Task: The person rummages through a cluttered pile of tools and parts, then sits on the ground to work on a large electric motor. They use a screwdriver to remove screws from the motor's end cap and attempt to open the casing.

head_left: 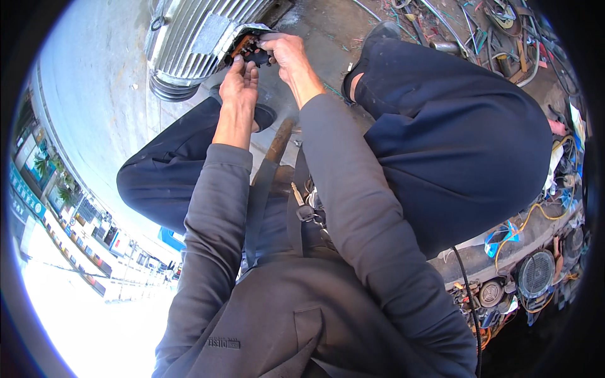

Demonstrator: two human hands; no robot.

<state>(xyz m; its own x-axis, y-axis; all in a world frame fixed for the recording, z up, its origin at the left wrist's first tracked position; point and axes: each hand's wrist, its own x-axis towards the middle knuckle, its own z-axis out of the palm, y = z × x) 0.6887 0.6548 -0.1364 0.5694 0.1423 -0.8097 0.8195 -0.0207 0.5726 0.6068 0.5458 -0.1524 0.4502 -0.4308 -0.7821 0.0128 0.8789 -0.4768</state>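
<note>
In front of me, at the top middle, a grey finned metal housing, like a motor (pixel 189 44), has an open terminal box (pixel 244 44) with an orange-brown block and black parts inside. My left hand (pixel 238 94) reaches up to it from below, fingers bent at the block and black parts; what they grip is too small to make out. My right hand (pixel 287 60) is closed at the right side of the box, fingertips on a black piece whose exact shape is hidden.
My bent legs (pixel 441 145) flank both arms. A rusty bar (pixel 280 138) lies between them, with keys (pixel 305 211) hanging below. Cables, scrap and metal parts (pixel 504 31) cover the right side, with round fan covers (pixel 535 274) lower down. A pale pavement (pixel 94 94) stretches leftward.
</note>
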